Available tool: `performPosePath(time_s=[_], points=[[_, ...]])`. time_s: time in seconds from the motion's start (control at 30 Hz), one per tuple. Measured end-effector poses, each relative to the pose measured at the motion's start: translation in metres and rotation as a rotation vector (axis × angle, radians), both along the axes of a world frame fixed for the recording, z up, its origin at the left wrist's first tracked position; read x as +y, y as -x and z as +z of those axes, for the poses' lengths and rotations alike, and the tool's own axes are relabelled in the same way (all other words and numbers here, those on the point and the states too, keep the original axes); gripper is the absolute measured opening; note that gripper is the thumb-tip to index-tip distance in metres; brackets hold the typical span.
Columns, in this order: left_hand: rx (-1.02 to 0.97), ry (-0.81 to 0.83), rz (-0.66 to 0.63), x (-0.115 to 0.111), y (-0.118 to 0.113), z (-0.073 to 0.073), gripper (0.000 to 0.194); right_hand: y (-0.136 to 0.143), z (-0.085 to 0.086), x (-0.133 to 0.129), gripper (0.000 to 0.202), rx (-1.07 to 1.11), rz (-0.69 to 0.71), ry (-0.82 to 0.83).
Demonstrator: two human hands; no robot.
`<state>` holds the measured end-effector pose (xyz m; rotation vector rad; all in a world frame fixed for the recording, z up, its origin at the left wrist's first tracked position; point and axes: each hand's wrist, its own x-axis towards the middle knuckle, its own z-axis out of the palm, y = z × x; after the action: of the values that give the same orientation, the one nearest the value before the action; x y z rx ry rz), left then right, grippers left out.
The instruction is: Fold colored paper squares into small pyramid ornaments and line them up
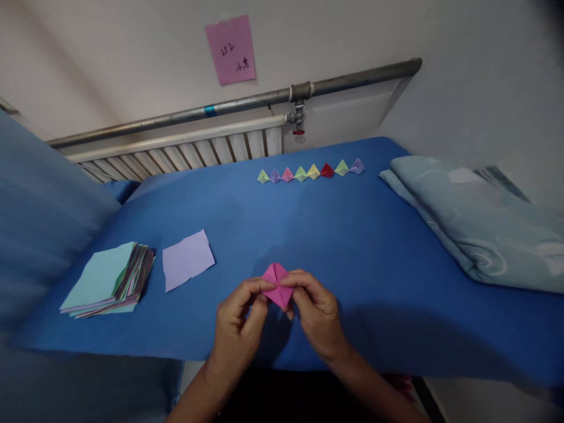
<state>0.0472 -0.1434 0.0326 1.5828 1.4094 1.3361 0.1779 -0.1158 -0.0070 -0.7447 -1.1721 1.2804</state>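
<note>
A small folded piece of bright pink paper [278, 286] is held up near the front of the blue-covered surface [247, 217]. My left hand [242, 314] pinches its left side between thumb and fingers. On its right side, my right hand [316, 311] grips it the same way, with a fingertip showing below the paper. The folded paper has a diamond-like outline with creases meeting near its centre. Left of my hands lies a flat lilac sheet [187, 260]. A thick stack of coloured paper [103, 279], light green on top, rests farther left.
Several small folded paper pieces [313, 171] stand in a row at the back. A folded pale blanket [480, 223] lies on the right. Behind are a radiator [198, 150], a metal pipe [176, 119] and a pink note [231, 50] on the wall.
</note>
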Motion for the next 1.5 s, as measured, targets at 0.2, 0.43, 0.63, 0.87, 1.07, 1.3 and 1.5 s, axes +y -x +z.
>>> performPosePath(time_s=[0.2,0.43,0.63,0.87,1.07,1.3,1.5], points=[[-0.213,0.224,0.121,0.001,0.0,-0.001,0.01,-0.008,0.006,0.0,0.018,-0.081,0.096,0.02],[-0.29,0.319,0.103,0.002,0.001,-0.007,0.021,-0.005,0.005,0.003,0.007,-0.106,-0.028,0.159],[-0.313,0.368,0.037,0.005,0.007,-0.008,0.023,-0.009,0.007,0.006,0.013,-0.206,0.112,0.18],[-0.285,0.468,-0.045,0.005,0.014,-0.006,0.017,-0.014,0.006,0.0,0.015,-0.316,0.051,0.068],[-0.054,0.318,-0.13,0.003,0.02,0.001,0.015,-0.019,0.013,0.0,0.01,-0.31,0.15,0.07],[-0.01,0.296,-0.197,0.0,0.021,0.004,0.014,-0.02,0.02,-0.003,0.011,-0.285,0.172,0.064],[0.016,0.259,-0.259,-0.003,0.024,0.004,0.013,-0.02,0.024,-0.005,0.01,-0.283,0.161,-0.014]])
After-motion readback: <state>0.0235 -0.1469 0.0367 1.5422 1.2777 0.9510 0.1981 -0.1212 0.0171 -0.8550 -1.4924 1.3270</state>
